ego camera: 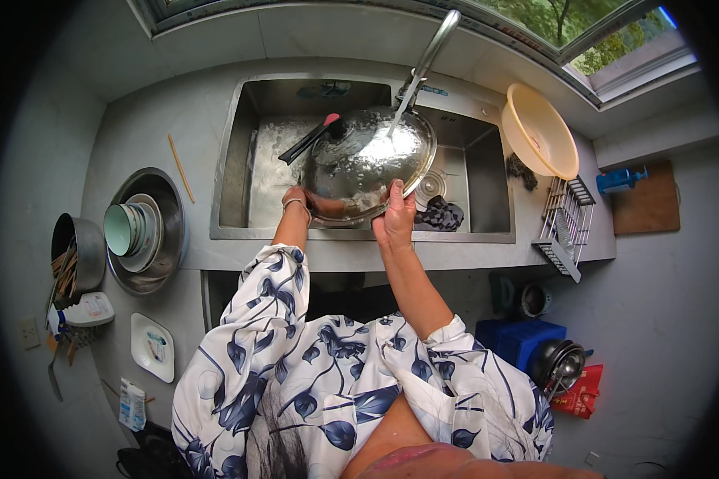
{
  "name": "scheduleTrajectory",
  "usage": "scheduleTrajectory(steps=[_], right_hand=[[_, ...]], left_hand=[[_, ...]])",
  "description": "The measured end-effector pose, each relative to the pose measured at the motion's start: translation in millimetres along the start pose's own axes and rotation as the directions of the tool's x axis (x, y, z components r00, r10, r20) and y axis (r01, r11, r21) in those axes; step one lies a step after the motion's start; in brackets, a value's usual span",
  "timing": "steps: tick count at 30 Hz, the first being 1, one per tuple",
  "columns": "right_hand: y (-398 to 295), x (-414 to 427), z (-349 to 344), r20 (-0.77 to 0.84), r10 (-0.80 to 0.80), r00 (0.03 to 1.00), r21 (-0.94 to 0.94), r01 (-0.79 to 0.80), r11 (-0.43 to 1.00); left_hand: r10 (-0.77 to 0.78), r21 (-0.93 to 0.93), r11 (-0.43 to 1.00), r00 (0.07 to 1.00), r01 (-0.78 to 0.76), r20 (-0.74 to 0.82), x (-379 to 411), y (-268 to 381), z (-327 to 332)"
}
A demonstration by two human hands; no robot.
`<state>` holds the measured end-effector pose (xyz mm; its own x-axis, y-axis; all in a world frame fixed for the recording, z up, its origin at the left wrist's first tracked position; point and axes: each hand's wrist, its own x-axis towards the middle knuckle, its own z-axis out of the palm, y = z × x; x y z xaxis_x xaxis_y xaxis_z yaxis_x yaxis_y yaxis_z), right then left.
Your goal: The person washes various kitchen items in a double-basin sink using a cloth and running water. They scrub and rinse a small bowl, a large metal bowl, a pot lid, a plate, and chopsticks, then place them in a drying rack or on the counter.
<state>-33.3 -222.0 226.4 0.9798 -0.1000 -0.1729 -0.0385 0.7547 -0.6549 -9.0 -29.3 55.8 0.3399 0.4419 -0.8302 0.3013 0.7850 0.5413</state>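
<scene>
Both hands hold a shiny metal pan lid (359, 173) by its near rim, over the double stainless steel sink (263, 209). My left hand (296, 200) is at the lid's near left edge, its fingers partly hidden; my right hand (397, 214) grips the near right edge with the thumb on top. Water runs from the faucet (434, 45) onto the lid's wet surface. A black handle with a red tip (311, 138) stands at the lid's left side. In the right basin, near the drain, lies a dark patterned cloth (440, 214).
Left of the sink are a single chopstick (181, 167) and a metal basin (177, 239) holding stacked bowls (121, 230). To the right stand a yellow plastic basin (518, 135), a dark scourer (520, 172) and a wire rack (566, 221), which reaches over the counter's edge.
</scene>
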Motion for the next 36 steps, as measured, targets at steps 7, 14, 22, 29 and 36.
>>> scheduleTrajectory(steps=[7,14,22,29,36], right_hand=[[1.2,-30.9,-13.8,0.041,0.043,0.998,0.027,-0.044,0.999],[-3.4,-53.5,-15.0,0.084,0.073,0.994,0.044,-0.077,0.996],[-35.0,-83.0,12.6,0.121,-0.017,0.993,-0.05,0.023,0.998],[-33.4,-92.2,3.7,0.179,-0.046,0.983,-0.126,0.069,0.99],[-51.3,-106.6,0.5,0.135,-0.062,0.989,-0.107,0.077,0.991]], left_hand=[[-0.215,0.339,0.934,0.931,0.108,0.296,101.3,-5.9,-12.6],[-0.36,0.364,0.908,0.827,0.205,0.432,83.8,-4.6,13.9],[-0.449,0.403,0.889,0.584,0.217,0.676,5.1,-2.1,56.7],[-0.289,0.231,0.957,0.654,0.175,0.699,-6.7,-0.2,68.4],[-0.146,0.119,0.989,0.701,0.088,0.698,-13.5,6.8,68.9]])
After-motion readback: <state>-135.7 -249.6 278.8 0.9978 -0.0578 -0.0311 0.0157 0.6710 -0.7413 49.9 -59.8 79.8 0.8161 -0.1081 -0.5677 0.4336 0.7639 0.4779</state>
